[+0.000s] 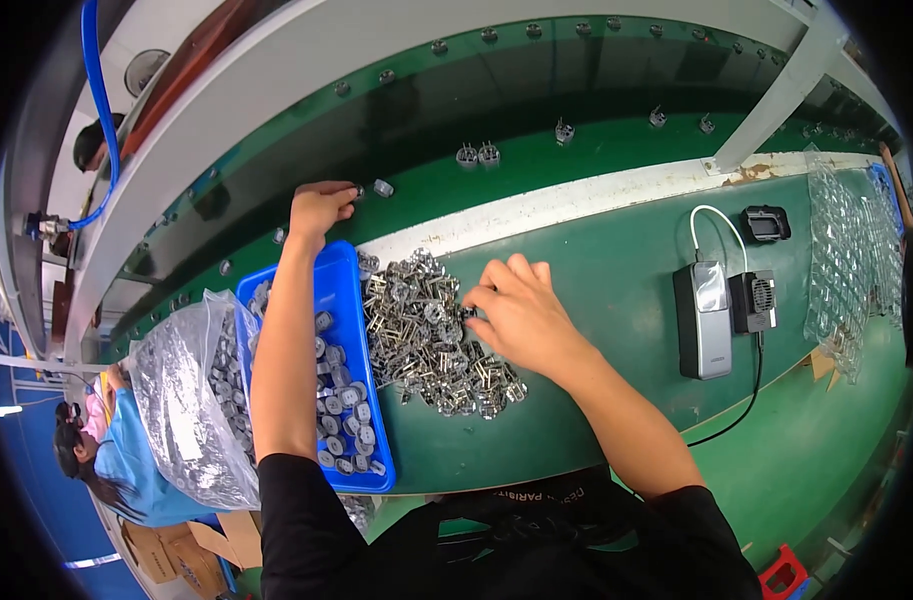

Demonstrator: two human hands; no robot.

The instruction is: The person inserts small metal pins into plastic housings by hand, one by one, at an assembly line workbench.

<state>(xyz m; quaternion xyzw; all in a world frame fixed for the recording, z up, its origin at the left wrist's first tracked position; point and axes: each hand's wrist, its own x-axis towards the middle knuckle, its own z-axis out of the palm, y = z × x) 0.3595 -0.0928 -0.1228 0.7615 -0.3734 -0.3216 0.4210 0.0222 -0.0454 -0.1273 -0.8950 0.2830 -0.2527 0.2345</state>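
The pronged parts (426, 325) look shiny metal, the tray (338, 275) smooth plastic (glossy), the bag (191, 420) crinkled film.

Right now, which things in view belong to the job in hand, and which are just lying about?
In the job, judging by the hands:
metal parts, by the right hand
belt, under the left hand
grey caps
blue bin, under the left forearm

Apparently lying about:
grey device
black holder
bubble wrap
red stool
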